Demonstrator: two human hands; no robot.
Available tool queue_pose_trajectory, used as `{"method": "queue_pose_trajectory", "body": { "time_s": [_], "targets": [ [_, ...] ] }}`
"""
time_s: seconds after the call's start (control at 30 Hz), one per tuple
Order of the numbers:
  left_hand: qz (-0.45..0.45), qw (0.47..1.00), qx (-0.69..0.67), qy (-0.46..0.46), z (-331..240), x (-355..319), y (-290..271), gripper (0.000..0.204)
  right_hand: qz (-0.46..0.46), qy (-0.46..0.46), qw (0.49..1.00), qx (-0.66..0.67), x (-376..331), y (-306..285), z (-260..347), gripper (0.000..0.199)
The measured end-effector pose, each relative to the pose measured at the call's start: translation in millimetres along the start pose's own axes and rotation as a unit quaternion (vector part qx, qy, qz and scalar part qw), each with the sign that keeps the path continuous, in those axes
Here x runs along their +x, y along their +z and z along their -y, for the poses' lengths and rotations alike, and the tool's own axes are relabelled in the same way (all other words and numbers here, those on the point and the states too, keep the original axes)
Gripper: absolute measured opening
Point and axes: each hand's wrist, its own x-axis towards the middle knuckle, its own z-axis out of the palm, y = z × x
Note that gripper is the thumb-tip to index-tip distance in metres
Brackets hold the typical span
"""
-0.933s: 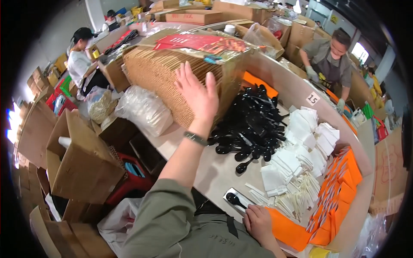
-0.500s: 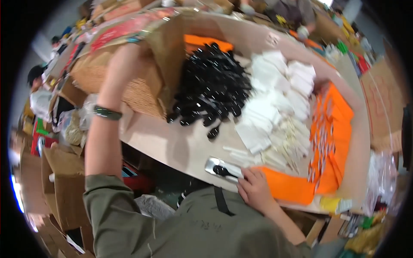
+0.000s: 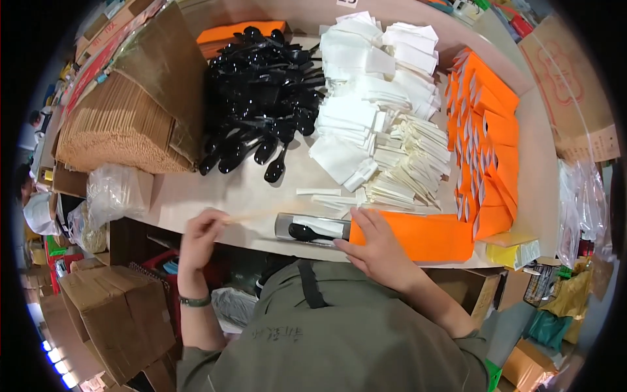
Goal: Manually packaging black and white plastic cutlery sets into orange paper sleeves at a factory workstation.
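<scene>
My left hand [image 3: 204,234] is closed in a pinch at the table's front edge. Out of it, to the right, runs a long thin pale wooden stick [image 3: 261,212], smeared by motion; I cannot tell if it is one or a pair. My right hand [image 3: 377,249] grips the mouth of an orange pouch [image 3: 424,236] lying flat, thumb low and fingers on top. From the pouch's left end a greyish, shiny lining sticks out, with a black spoon [image 3: 302,232] and a white packet [image 3: 323,225] on it. The spoon's handle end is hidden inside.
A carton [image 3: 163,59] of stacked tan sticks [image 3: 124,127] stands left. Behind are a heap of black spoons [image 3: 261,91], white packets [image 3: 353,108], narrow cream packets [image 3: 408,160] and a row of orange pouches [image 3: 490,137]. A yellow box [image 3: 513,253] sits at the right front corner.
My left hand has come out of the carton, down toward the front edge, with the thin stick in it. My right hand stays at the pouch. The whole view has shifted.
</scene>
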Motion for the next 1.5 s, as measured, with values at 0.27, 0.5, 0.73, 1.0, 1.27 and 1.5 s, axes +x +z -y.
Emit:
{"method": "queue_pose_trajectory", "body": {
  "time_s": [0.27,0.5,0.73,1.0,1.27,1.5],
  "targets": [
    [0.114,0.970,0.207,0.054,-8.2,44.2,57.4,0.012,0.004,-0.013,1.000,-0.008,12.7,3.9,-3.0,0.041],
    [-0.049,0.952,0.290,0.086,-33.4,31.7,144.5,0.044,-0.019,0.053,0.997,-0.044,18.9,11.5,7.7,0.052],
    [0.233,0.968,-0.099,0.008,-58.4,4.1,176.8,0.064,-0.030,0.038,0.999,-0.014,14.5,9.0,-2.6,0.049],
    [0.105,0.830,0.424,0.347,-50.1,23.6,148.9,0.058,0.025,0.027,0.998,0.046,25.6,-27.0,-23.2,0.025],
    [0.319,0.944,0.079,-0.021,-70.2,13.0,157.0,0.046,0.012,0.099,0.995,0.025,-34.6,-97.0,-66.8,0.036],
    [0.467,0.879,0.096,-0.009,-80.2,24.1,171.6,0.040,-0.031,0.014,0.996,-0.078,-10.9,-32.8,-22.4,0.039]
  ]
}}
